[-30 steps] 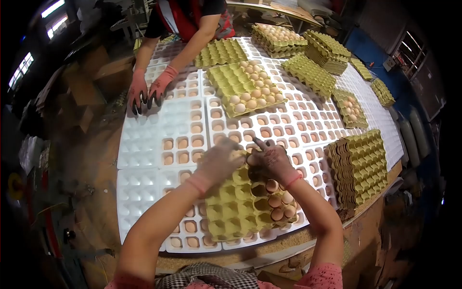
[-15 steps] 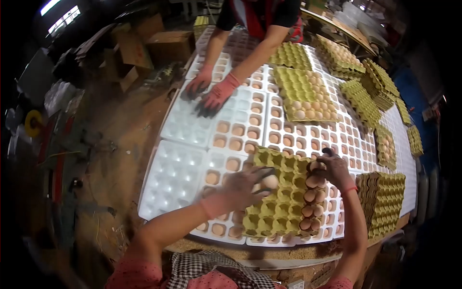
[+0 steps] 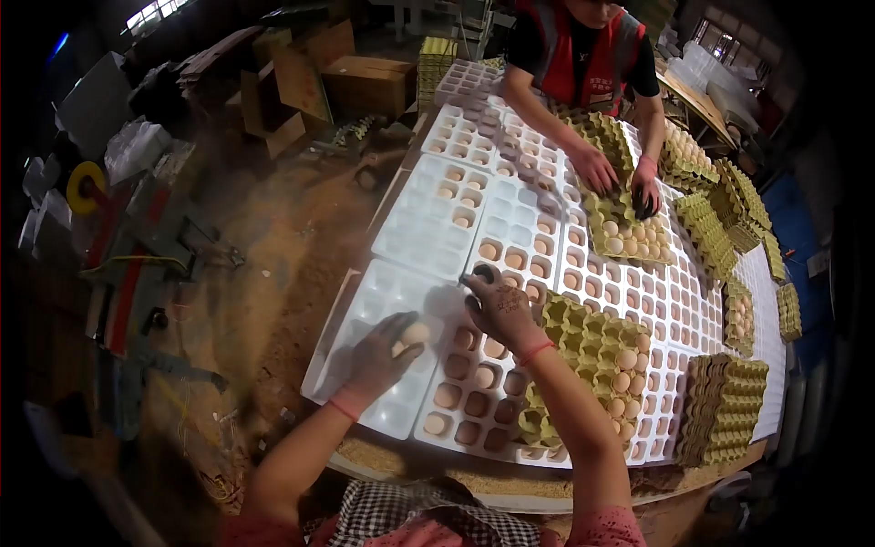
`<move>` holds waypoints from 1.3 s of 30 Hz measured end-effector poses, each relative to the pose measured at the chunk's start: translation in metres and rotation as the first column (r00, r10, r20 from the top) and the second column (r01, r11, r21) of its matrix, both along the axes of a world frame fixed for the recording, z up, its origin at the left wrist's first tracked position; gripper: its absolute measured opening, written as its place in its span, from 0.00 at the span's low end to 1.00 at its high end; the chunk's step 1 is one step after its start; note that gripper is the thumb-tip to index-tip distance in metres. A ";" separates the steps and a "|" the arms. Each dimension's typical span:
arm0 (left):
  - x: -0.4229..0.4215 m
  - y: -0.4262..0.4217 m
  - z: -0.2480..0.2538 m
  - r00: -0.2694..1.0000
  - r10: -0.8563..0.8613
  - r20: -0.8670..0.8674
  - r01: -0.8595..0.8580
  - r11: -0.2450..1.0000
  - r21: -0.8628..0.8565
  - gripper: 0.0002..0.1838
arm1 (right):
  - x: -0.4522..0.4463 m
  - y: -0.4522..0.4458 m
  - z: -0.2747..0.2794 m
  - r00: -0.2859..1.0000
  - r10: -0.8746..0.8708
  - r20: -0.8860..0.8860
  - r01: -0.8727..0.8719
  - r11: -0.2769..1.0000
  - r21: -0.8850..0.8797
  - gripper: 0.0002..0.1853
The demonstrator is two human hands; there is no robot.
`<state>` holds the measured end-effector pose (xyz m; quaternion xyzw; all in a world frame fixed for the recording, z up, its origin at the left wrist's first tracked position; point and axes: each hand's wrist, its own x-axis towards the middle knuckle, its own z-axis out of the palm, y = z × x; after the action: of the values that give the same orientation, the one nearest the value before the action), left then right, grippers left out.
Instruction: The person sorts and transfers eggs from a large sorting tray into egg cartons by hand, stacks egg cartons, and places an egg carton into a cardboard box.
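My left hand [image 3: 375, 358], in a dark-fingered glove, curls around an egg [image 3: 416, 335] above the hollows of a white foam tray [image 3: 387, 406] at the near left. Beyond it, my right hand [image 3: 503, 310] hangs over the neighbouring foam tray, its fingers bent downward. Whatever those fingers hold, if anything, I cannot make out. Beneath my right forearm lies a yellow-green pulp egg carton [image 3: 583, 342], with eggs [image 3: 629, 383] left along its right side. Many cells of the foam tray under it hold single eggs.
Across the table a co-worker in a red vest [image 3: 597, 59] has both hands at another egg carton [image 3: 602, 137]. A stack of cartons [image 3: 722, 410] stands at the right. Cardboard boxes [image 3: 369, 84] and a machine [image 3: 137, 292] are on the left.
Both my hands have moved left from the carton, the left with an egg, the right away from the carton's egg rows. The co-worker's hands have shifted right to a carton. The view has turned.
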<state>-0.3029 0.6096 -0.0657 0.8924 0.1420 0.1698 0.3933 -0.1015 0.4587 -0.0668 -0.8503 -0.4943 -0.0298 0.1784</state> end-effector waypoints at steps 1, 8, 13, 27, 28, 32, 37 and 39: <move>0.008 -0.002 -0.003 0.999 -0.033 -0.030 0.035 0.996 0.080 0.28 | -0.005 0.011 0.007 0.992 0.027 -0.126 0.002 0.975 0.224 0.15; 0.010 0.038 0.003 0.975 0.140 0.171 -0.123 0.987 -0.106 0.26 | -0.028 0.077 0.009 0.956 -0.147 -0.254 0.145 0.989 -0.024 0.15; 0.013 0.032 -0.034 0.992 -0.123 -0.038 0.128 0.898 0.421 0.27 | -0.035 0.131 -0.062 0.983 -0.120 -0.138 0.114 0.992 -0.052 0.17; 0.030 -0.148 -0.010 0.804 -0.501 -0.321 0.406 0.856 -0.320 0.36 | -0.043 -0.342 -0.032 0.408 -0.731 -0.547 0.899 0.426 0.101 0.28; 0.029 -0.162 -0.021 0.808 -0.490 -0.328 0.399 0.864 -0.309 0.36 | -0.046 -0.340 -0.030 0.378 -0.692 -0.615 0.911 0.397 0.114 0.26; 0.008 -0.156 0.015 0.872 -0.381 -0.307 0.291 0.908 -0.301 0.42 | -0.074 -0.309 -0.003 0.423 -0.551 -0.719 0.883 0.429 0.192 0.23; -0.047 -0.090 0.000 0.923 -0.261 -0.284 0.194 0.950 -0.243 0.41 | -0.119 -0.256 -0.005 0.575 -0.337 -0.746 0.741 0.602 0.299 0.31; -0.054 -0.068 -0.038 0.935 -0.272 -0.230 0.253 0.961 -0.107 0.44 | -0.122 -0.262 -0.022 0.543 -0.297 -0.786 0.687 0.695 0.212 0.32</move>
<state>-0.3566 0.5419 -0.1042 0.9018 0.0747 0.0001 0.4256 -0.2236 0.1968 -0.0886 -0.8240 -0.0904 0.1164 0.5471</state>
